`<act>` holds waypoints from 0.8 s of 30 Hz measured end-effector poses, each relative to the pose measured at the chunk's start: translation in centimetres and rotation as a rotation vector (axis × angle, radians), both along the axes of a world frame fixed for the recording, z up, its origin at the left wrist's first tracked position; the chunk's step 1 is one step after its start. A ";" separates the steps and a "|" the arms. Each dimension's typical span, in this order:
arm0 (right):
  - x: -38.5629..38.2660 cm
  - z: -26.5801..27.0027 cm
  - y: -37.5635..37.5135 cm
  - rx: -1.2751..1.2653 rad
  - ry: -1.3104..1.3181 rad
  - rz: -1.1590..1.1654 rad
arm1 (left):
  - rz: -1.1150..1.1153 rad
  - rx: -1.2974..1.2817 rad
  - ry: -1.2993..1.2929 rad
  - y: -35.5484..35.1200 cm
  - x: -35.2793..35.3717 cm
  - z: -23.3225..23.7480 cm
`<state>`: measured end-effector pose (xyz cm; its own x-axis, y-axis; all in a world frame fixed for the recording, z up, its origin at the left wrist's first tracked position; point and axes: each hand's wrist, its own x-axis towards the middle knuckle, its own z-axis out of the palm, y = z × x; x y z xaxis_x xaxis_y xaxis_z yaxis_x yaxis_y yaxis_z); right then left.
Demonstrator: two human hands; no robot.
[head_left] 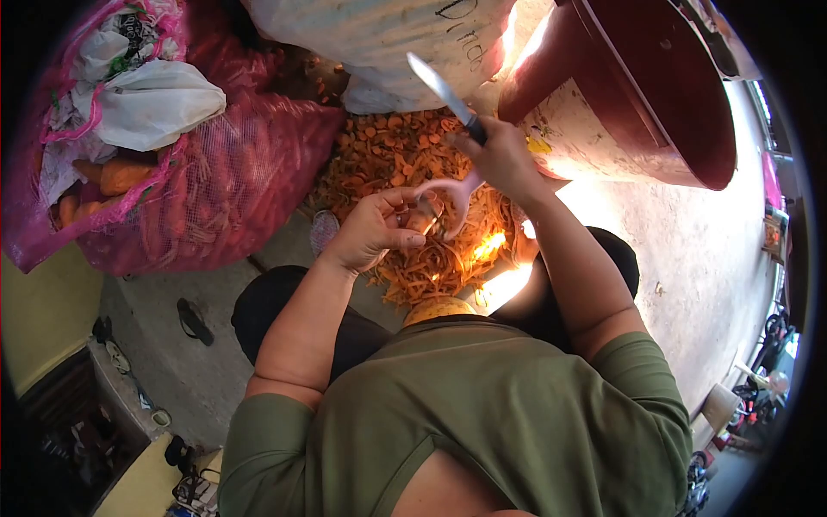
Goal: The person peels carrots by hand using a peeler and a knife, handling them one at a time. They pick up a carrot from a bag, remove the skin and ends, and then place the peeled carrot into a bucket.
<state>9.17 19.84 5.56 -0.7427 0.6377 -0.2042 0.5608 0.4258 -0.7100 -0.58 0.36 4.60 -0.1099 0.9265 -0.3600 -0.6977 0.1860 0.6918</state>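
Observation:
My right hand (508, 159) is closed round the black handle of a knife (438, 84), its blade pointing up and left. From the underside of that same hand a pink Y-shaped peeler (465, 196) extends toward my left hand. My left hand (370, 231) is closed, thumb and fingertips right at the peeler's head; I cannot tell what they pinch there. Beneath both hands lies a heap of orange carrot peelings (405, 159) with round slices among them. A yellow rounded thing (439, 308) shows between my body and the heap.
A red mesh sack (224, 189) full of carrots stands at left, with a white plastic bag (159, 102) on top. Beyond the heap is a large white sack (388, 43). A dark red tub (603, 95) leans at upper right. Sandals (195, 321) lie on the floor.

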 end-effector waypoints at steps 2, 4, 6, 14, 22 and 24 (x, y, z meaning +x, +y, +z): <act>0.1 0.6 0.7 -0.053 -0.031 -0.060 | 0.008 0.019 -0.002 0.0 -0.2 -0.4; 0.0 1.7 0.4 -0.090 -0.056 -0.099 | 0.068 0.043 -0.002 0.0 -0.2 -0.5; 0.1 0.6 0.0 0.026 -0.010 -0.016 | 0.045 0.036 0.004 -0.2 -0.2 -0.8; 0.1 0.6 0.2 0.017 -0.025 -0.039 | -0.028 -0.067 0.155 0.1 -0.3 0.2; 0.2 0.7 0.3 0.028 -0.043 0.023 | -0.002 -0.076 0.237 0.1 0.0 -0.4; 0.3 1.0 -0.8 0.089 -0.070 0.121 | -0.051 -0.085 0.249 0.2 -0.1 -0.8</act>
